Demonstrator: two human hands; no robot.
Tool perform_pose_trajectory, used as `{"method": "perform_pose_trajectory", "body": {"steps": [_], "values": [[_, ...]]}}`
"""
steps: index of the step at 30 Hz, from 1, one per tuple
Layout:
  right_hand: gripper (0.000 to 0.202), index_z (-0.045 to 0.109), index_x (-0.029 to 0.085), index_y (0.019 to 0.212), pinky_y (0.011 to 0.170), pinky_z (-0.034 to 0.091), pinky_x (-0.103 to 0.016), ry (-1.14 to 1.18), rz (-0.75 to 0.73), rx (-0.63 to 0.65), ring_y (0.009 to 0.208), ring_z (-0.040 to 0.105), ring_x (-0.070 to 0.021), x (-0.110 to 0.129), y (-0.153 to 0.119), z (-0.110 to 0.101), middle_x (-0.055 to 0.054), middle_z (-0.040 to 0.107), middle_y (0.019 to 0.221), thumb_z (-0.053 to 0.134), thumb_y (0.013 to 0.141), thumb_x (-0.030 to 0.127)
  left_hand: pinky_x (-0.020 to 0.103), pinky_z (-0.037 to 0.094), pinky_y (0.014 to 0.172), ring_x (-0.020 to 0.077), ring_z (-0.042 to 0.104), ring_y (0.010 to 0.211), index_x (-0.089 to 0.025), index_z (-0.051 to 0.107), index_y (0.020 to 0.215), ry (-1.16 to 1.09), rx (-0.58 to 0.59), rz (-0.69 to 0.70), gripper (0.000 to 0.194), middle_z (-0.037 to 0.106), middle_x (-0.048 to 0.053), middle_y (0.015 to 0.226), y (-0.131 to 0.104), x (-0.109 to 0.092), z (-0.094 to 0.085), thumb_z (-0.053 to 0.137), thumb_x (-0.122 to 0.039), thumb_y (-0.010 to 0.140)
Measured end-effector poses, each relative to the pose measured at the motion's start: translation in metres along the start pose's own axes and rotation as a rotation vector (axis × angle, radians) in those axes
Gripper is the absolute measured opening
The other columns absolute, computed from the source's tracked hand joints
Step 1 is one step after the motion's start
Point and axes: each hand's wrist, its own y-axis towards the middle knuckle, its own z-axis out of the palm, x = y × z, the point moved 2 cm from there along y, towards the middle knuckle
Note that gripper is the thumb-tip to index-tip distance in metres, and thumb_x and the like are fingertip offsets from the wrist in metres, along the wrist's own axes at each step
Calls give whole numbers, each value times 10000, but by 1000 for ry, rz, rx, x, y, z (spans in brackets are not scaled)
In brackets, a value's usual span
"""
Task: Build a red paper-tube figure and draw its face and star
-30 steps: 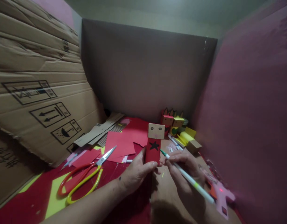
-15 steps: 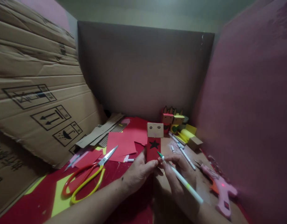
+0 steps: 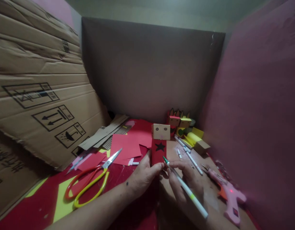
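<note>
A small box figure (image 3: 159,154) stands upright in my left hand (image 3: 146,171), whose fingers and thumb close round its lower body. Its body is red with a black star, and its cardboard head (image 3: 161,132) has two drawn eyes. My right hand (image 3: 183,180) grips a white felt-tip pen (image 3: 186,188) between thumb and fingers. The pen's green tip points at the red body just below the star; whether it touches cannot be made out. Fingers of the right hand lie close beside the figure's base.
Scissors (image 3: 106,166) with red and yellow handles lie left on red paper (image 3: 124,148). At the back right stand a red figure (image 3: 173,121) and a yellow figure (image 3: 184,123). Several pens lie near a pink glue gun (image 3: 230,195). Cardboard (image 3: 37,95) walls the left side.
The view has shifted slightly. The box figure's head has turned a little, showing more of its left side. Both hands keep their holds, and the pen stays near the star.
</note>
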Motion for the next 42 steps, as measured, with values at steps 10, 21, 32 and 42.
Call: {"method": "perform_pose_trajectory", "body": {"steps": [10, 21, 32, 42], "values": [[209, 591, 208, 1069, 750, 623, -280, 25, -69, 8, 858, 758, -193, -4, 0, 3, -69, 737, 942, 550, 897, 96, 322, 514, 711, 167, 642, 737, -184, 532, 1189, 3, 8, -3, 372, 690, 71, 972, 1, -1, -1, 690, -248, 858], [171, 593, 213, 1025, 778, 614, -247, -7, -84, -45, 834, 750, -163, -1, 2, 1, -39, 730, 892, 577, 897, 102, 305, 528, 723, 135, 638, 722, -170, 542, 1147, -9, 20, -12, 304, 684, 51, 955, 0, 3, -4, 677, -251, 887], [159, 607, 223, 1012, 736, 622, -281, -63, -81, -10, 772, 752, -182, 1, 2, 0, -38, 732, 861, 576, 896, 119, 306, 522, 709, 137, 637, 700, -181, 541, 1136, -29, 8, -37, 347, 681, 38, 943, 0, 3, -2, 718, -277, 854], [170, 596, 223, 1015, 752, 618, -280, -38, -78, -1, 797, 749, -181, 1, 4, 0, -33, 724, 857, 569, 901, 99, 315, 526, 714, 140, 639, 692, -169, 550, 1110, 14, 11, -38, 323, 681, 48, 942, 0, 1, -2, 712, -291, 858]]}}
